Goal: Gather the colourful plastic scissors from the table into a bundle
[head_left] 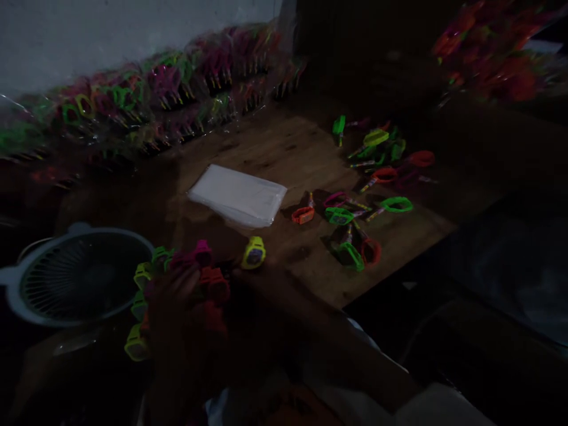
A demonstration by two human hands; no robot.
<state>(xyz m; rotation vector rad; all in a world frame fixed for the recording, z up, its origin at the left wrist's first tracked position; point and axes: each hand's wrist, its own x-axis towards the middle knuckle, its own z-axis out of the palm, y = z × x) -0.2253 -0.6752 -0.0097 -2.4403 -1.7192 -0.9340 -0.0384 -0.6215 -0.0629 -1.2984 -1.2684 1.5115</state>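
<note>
The scene is very dark. My left hand (174, 299) is at the lower left, closed around a bunch of bright toy watches (208, 278) in pink, orange, green and yellow. My right forearm comes in from the lower right. My right hand (247, 280) lies in shadow at the right side of the bunch, just below a yellow toy watch (254, 253). Its fingers are too dark to make out.
A flat stack of clear plastic bags (239, 195) lies mid-table. Loose toy watches (350, 228) are scattered to the right, more further back (381, 148). Bagged watches (155, 100) line the wall. A small white fan (75, 278) sits at left. The wooden table (284, 148) ends at right.
</note>
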